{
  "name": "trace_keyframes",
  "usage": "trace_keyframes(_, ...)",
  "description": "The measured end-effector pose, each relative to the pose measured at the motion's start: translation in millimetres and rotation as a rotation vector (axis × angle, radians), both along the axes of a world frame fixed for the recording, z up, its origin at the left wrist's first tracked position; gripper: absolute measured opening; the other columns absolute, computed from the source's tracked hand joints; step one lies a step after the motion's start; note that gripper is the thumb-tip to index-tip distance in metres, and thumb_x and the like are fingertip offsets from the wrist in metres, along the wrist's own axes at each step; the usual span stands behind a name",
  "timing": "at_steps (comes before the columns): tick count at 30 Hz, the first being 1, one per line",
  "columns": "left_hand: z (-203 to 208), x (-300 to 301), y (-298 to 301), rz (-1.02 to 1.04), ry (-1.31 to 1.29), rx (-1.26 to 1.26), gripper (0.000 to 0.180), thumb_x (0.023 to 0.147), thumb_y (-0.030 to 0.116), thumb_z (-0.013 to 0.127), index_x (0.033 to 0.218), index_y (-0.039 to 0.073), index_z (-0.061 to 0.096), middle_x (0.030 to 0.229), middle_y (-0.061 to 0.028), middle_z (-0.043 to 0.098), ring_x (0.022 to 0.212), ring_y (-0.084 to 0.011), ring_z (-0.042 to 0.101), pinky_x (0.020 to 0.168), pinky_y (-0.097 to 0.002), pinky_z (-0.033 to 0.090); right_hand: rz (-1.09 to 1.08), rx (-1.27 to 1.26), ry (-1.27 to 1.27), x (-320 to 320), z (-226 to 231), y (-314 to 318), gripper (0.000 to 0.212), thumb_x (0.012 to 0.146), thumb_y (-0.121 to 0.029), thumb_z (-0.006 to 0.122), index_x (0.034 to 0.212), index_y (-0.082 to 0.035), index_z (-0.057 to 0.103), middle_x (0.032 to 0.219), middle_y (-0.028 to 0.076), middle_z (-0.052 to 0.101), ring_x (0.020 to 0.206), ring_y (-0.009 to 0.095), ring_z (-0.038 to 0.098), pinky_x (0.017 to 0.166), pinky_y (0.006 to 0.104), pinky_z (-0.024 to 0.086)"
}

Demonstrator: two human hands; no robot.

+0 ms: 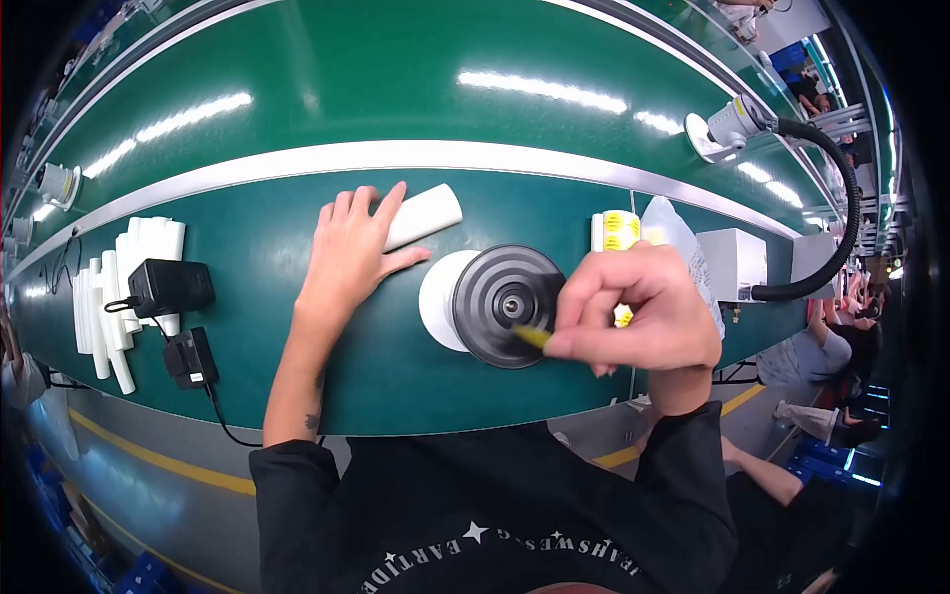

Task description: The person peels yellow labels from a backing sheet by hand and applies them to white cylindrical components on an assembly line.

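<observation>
A white tube [426, 216] lies on the green table, its near end under my left hand [351, 247]. The thumb and index finger lie along either side of it, and the palm hides the rest. My right hand [633, 312] is closed in a pinch on a small yellow sticker [532, 337], blurred by motion. It hovers over the near right edge of a dark grey ribbed round part [505, 277] with a metal centre. A white round base [442, 302] shows at that part's left. Behind my right hand stands a roll of yellow round stickers [620, 226], partly covered.
Several white tubes [104, 287] lie at the left, beside a black power adapter [173, 287] and a smaller black box [190, 356] with a cable. A clear plastic bag [683, 238] and a white box [734, 259] stand right. Beyond the pale rail, a white device [727, 127] has a black hose.
</observation>
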State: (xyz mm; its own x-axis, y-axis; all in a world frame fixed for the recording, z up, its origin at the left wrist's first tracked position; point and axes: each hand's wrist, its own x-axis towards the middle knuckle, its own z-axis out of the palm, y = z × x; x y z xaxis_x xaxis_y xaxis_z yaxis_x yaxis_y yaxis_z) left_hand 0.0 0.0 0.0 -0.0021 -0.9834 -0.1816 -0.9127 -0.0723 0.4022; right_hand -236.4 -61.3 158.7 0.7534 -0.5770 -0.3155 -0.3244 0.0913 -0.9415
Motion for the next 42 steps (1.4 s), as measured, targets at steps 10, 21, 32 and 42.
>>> trace_keyframes(10, 15, -26, 20, -0.2, 0.731, -0.953, 0.027, 0.081, 0.022, 0.065, 0.1, 0.004, 0.06, 0.114, -0.0185, 0.059, 0.105, -0.0367, 0.058, 0.086, -0.0436, 0.047, 0.05, -0.077, 0.23, 7, -15, -7, 0.013, 0.082, -0.007, 0.068, 0.075, -0.001, 0.059, 0.046, -0.005, 0.045, 0.042, 0.0, 0.038, 0.041, 0.0193, 0.027)
trace_keyframes(21, 27, -41, 29, -0.357, 0.721, -0.949, 0.027, 0.083, 0.031, 0.062, 0.093, 0.007, 0.066, 0.111, -0.0145, 0.061, 0.102, -0.0335, 0.058, 0.078, -0.0429, 0.047, 0.014, -0.101, 0.203, 5, -17, -3, 0.01, 0.082, -0.001, 0.065, 0.076, 0.0, 0.057, 0.047, -0.003, 0.051, 0.039, 0.001, 0.046, 0.038, 0.0171, 0.031)
trace_keyframes(32, 27, -41, 29, -0.422, 0.591, -0.92, 0.039, 0.083, 0.046, 0.055, 0.097, 0.013, 0.07, 0.114, -0.0136, 0.056, 0.102, -0.0324, 0.055, 0.08, -0.0439, 0.045, -0.004, -0.104, 0.226, 4, -16, -2, 0.011, 0.081, -0.005, 0.065, 0.074, 0.0, 0.057, 0.046, -0.002, 0.049, 0.041, 0.001, 0.042, 0.04, 0.0195, 0.029)
trace_keyframes(42, 46, -46, 32, -0.409, 0.373, -0.958, 0.04, 0.08, 0.049, 0.058, 0.1, 0.016, 0.068, 0.115, -0.0045, 0.059, 0.106, -0.0286, 0.054, 0.09, -0.0471, 0.04, -0.207, -0.266, 0.133, -7, -16, -3, 0.033, 0.082, -0.006, 0.068, 0.11, -0.001, 0.051, 0.053, -0.003, 0.053, 0.045, 0.002, 0.047, 0.043, 0.0175, 0.035)
